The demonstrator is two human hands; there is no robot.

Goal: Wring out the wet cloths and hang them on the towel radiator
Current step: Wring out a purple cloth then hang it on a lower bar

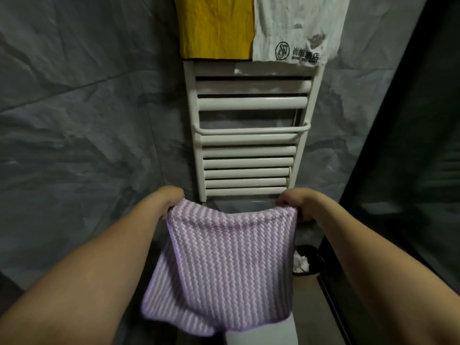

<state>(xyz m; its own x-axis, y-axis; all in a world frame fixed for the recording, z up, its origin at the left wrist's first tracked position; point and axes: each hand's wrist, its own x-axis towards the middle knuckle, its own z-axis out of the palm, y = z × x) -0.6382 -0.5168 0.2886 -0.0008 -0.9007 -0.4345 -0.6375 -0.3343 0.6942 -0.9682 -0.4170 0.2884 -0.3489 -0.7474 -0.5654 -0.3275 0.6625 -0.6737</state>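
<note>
A purple and white striped cloth (231, 265) hangs spread out between my hands, in front of the lower end of the white towel radiator (251, 138). My left hand (171, 197) grips its top left corner and my right hand (291, 199) grips its top right corner. The cloth's top edge sags slightly between them, just below the lowest bars. High on the radiator hang a yellow cloth (216, 26) and, to its right, a white cloth (296, 28) with a printed logo.
Grey marbled wall tiles surround the radiator. A dark glass panel (410, 170) stands at the right. On the floor below right sits a small dark bin (306, 260) with crumpled white paper. A white object (263, 332) shows below the cloth.
</note>
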